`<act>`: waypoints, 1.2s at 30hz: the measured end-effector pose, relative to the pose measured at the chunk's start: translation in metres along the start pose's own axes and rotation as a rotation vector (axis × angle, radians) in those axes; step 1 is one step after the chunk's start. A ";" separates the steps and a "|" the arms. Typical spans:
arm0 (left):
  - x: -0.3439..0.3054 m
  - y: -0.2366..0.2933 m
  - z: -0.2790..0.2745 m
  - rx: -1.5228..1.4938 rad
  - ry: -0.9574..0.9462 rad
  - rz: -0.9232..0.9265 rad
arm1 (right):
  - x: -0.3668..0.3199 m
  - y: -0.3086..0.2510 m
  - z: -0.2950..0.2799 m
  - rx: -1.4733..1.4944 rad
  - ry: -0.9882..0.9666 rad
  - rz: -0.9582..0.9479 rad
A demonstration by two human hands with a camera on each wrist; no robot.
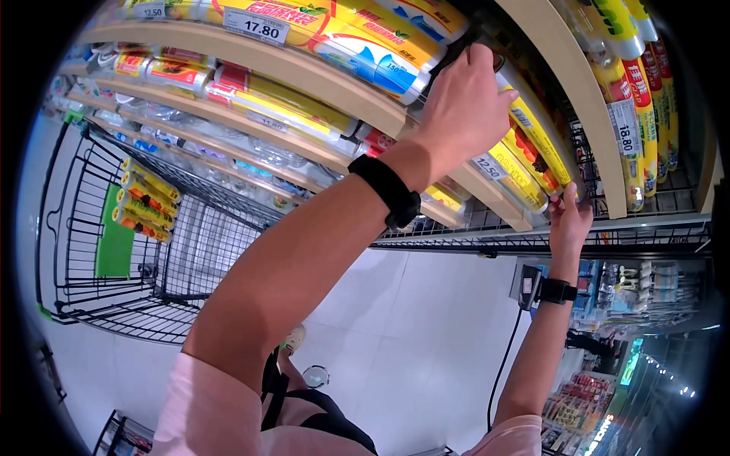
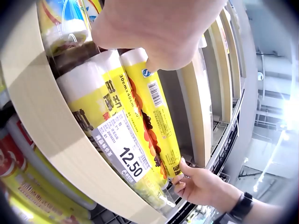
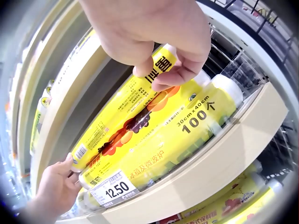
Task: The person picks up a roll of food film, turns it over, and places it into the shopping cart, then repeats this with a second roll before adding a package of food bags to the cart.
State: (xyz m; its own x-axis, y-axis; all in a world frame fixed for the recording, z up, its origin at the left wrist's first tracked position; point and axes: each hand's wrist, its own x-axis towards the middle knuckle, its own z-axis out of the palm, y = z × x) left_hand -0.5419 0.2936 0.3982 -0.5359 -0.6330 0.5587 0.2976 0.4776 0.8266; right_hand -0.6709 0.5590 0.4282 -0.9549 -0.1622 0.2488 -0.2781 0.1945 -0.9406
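A yellow roll printed with fruit (image 1: 538,131) lies on a shelf beside other yellow rolls, held at both ends. My left hand (image 1: 468,106) grips its far end; in the right wrist view the thumb and fingers of that left hand (image 3: 58,189) are around the end. At the near end, my right hand (image 1: 570,220) pinches the roll between thumb and fingers, seen closer as the right hand (image 3: 159,39) over the roll (image 3: 126,116). In the left wrist view, the left hand (image 2: 161,30) covers the top of the roll (image 2: 156,109).
A 12.50 price label (image 2: 131,161) is on the wooden shelf edge (image 2: 46,102) below. Shelves of boxed and rolled goods surround the hands. At the left stands a shopping cart (image 1: 205,251) with several yellow rolls (image 1: 146,199) in it. A black cable (image 1: 503,372) hangs near the right arm.
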 end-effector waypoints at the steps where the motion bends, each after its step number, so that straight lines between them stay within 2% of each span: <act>1: 0.001 -0.002 0.002 0.005 0.006 0.009 | 0.002 0.002 -0.003 -0.004 -0.005 0.000; 10: 0.003 -0.005 0.008 0.146 0.098 0.001 | 0.010 0.003 0.002 -0.045 0.053 0.082; 15: 0.006 -0.010 0.010 0.154 0.128 0.068 | 0.008 0.002 0.000 -0.137 0.044 0.022; 18: 0.010 -0.011 0.010 0.114 0.100 0.103 | 0.008 0.001 0.002 -0.184 0.043 -0.008; 21: 0.009 -0.007 0.008 0.370 -0.083 0.085 | 0.012 0.004 0.006 -0.204 0.037 -0.062; 24: 0.012 -0.007 0.014 0.393 -0.088 -0.041 | 0.023 0.013 0.009 -0.269 0.013 -0.065; 27: 0.012 -0.011 0.017 0.327 -0.016 0.007 | 0.026 0.012 0.014 -0.283 0.046 0.013; 29: 0.010 -0.014 0.019 0.372 -0.030 0.028 | 0.021 0.004 0.021 -0.249 0.075 0.057; 33: 0.011 -0.010 0.017 0.388 -0.125 -0.001 | 0.023 -0.002 0.021 -0.390 0.043 0.123; 36: 0.008 -0.014 0.020 0.380 -0.053 0.047 | 0.029 0.004 0.014 -0.434 0.019 0.091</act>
State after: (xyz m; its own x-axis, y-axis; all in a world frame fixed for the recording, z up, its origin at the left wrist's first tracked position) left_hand -0.5659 0.2947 0.3899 -0.5719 -0.5776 0.5825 0.0139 0.7032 0.7109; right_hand -0.6980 0.5412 0.4280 -0.9781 -0.1089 0.1772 -0.2069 0.5963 -0.7756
